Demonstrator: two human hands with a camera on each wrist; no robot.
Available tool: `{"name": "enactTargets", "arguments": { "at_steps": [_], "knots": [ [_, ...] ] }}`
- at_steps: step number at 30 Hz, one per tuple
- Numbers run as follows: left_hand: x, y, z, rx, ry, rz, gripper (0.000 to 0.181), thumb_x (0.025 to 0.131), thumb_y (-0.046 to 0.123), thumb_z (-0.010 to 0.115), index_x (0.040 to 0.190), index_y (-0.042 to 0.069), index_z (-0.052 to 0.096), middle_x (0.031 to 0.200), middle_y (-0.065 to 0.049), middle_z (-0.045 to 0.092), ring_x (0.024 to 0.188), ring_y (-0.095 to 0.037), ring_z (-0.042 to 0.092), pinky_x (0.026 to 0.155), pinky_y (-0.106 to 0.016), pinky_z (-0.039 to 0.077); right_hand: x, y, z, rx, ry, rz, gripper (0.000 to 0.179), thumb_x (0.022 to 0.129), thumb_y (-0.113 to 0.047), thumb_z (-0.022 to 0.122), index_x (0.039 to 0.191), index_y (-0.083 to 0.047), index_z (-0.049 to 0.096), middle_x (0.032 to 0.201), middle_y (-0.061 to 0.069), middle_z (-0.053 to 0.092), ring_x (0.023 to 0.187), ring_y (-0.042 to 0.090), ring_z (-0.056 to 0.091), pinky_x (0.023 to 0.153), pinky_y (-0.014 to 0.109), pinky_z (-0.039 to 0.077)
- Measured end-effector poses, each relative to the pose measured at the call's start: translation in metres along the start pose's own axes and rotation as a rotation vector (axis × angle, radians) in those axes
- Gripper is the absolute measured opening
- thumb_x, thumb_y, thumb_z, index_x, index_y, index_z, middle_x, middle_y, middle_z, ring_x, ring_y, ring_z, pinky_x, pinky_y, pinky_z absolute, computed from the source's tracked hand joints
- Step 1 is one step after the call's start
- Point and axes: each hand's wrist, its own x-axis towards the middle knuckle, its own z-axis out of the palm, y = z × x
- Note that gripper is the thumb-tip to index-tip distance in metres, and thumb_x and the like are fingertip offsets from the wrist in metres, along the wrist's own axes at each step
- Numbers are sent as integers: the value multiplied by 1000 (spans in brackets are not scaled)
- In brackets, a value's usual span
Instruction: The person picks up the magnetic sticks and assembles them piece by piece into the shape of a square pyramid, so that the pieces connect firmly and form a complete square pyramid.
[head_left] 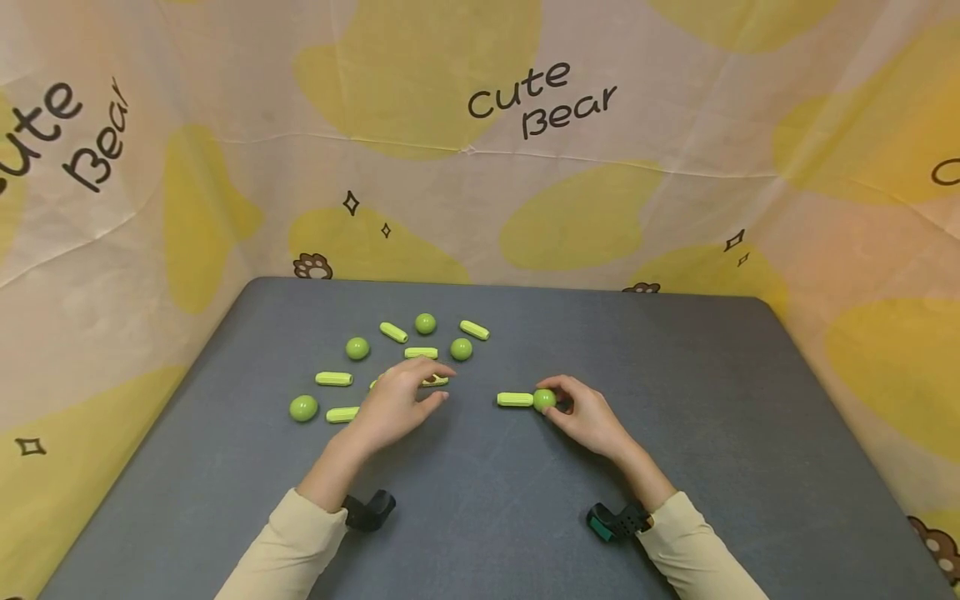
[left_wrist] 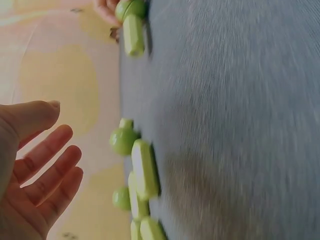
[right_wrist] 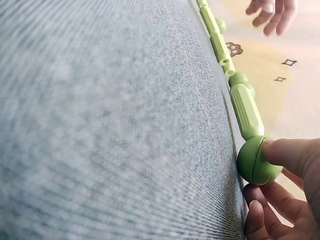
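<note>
The left hand [head_left: 396,406] hovers palm-inward over the desk [head_left: 712,400], grip apart; the right hand [head_left: 588,417], low, pinches 1 green ball [head_left: 543,401] touching 1 stick [head_left: 515,400].

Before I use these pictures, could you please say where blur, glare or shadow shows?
Head view: a glint on the leftmost glossy green ball, soft shadow beside the bare left hand; left wrist view: grey tabletop streaky and blurred; right wrist view: ribbed light-green rod fairly crisp, tabletop's near surface out of focus.

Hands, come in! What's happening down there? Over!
Right hand pinching green ball, light-green stick against it. Left hand empty, hovering by other sticks. Nothing seen in the way.
</note>
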Motion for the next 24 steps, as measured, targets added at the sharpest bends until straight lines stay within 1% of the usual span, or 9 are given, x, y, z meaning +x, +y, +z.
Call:
{"name": "enactTargets", "arguments": {
  "at_steps": [3,6,9,12,14,17,19,22,24],
  "knots": [
    [-6,-8,-13,13,28,-35,26,80,12,71,105,16,66,102,1,64,90,-20,63,74,-34,51,0,0,0,1,-2,1,28,82,-11,68,110,-12,62,94,0,60,80,13,54,59,22,44],
    [-14,-18,-27,6,72,-73,27,79,11,71,105,14,66,101,0,64,90,-22,62,75,-38,51,0,0,0,0,-4,0,28,82,-11,68,110,-12,62,95,1,61,81,13,54,59,22,44],
    [-22,-30,-38,6,130,-90,26,78,8,71,104,12,67,100,-3,64,90,-23,61,75,-40,52,0,0,-1,-3,-5,2,28,82,-11,68,110,-12,62,97,1,61,81,13,54,60,22,44],
    [-32,-43,-47,24,203,-98,25,78,5,71,102,9,67,100,-5,63,89,-25,61,72,-41,53,1,0,-1,-5,-9,2,29,82,-10,68,110,-12,62,98,1,62,82,13,54,61,23,44],
    [-38,-51,-51,41,254,-115,25,77,4,71,102,8,67,100,-6,63,89,-25,62,70,-42,53,1,0,-1,-7,-12,3,29,82,-10,68,111,-12,61,99,0,62,82,12,54,62,23,44],
    [-47,-63,-56,49,318,-164,25,77,3,71,101,8,67,99,-5,63,90,-22,61,70,-37,52,1,0,-2,-2,-11,3,29,82,-11,68,111,-12,62,98,1,61,82,13,54,62,23,44],
    [-53,-70,-59,45,349,-202,25,77,3,71,101,9,68,99,-3,63,90,-21,60,70,-30,51,1,0,-2,-4,-10,2,28,83,-11,68,110,-12,62,97,1,61,82,13,54,62,23,44],
    [-61,-78,-62,41,372,-255,24,78,6,71,101,9,68,100,-3,64,91,-21,59,71,-23,49,1,0,-1,-6,-7,3,28,83,-11,68,110,-12,62,96,1,61,82,13,54,61,23,45],
    [-67,-84,-63,45,374,-285,24,79,9,71,102,9,68,101,-3,64,92,-21,59,72,-21,49,1,0,-1,-7,-9,5,28,83,-11,68,110,-12,62,96,0,61,82,13,54,61,22,45]
  ]
}}
